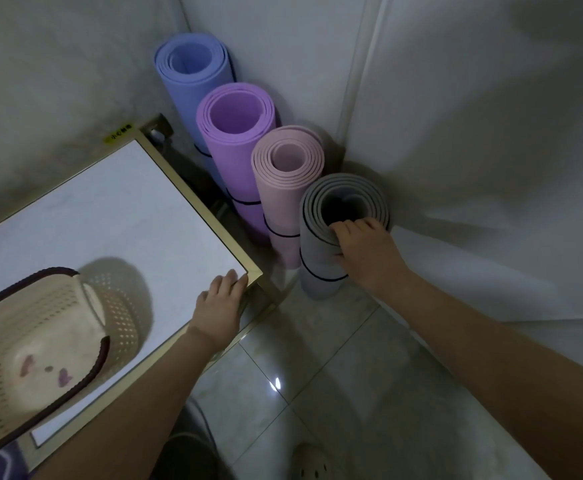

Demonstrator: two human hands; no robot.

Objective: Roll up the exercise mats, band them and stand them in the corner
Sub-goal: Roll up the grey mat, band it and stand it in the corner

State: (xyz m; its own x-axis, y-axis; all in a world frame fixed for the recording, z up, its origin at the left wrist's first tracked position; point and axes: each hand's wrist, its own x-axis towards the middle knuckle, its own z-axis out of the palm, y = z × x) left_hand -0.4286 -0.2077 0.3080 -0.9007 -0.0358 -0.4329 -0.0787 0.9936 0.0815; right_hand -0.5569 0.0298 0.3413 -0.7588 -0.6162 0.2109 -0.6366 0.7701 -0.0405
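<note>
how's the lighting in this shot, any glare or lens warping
Head view: dim, cool light throughout. There is one small glare spot on the glossy floor tile. The basket throws a soft shadow across the white table. The grey mat has a core too dark to read. Wide-angle distortion bows the wall trim.

This is looking like a room in someone's home: glossy pale floor tiles [335, 375] are shining at six o'clock, plain white walls [490, 98] are meeting in a corner at twelve, and a brass-framed white table [110, 209] is carrying a perforated plastic basket [23, 323] at eight.
</note>
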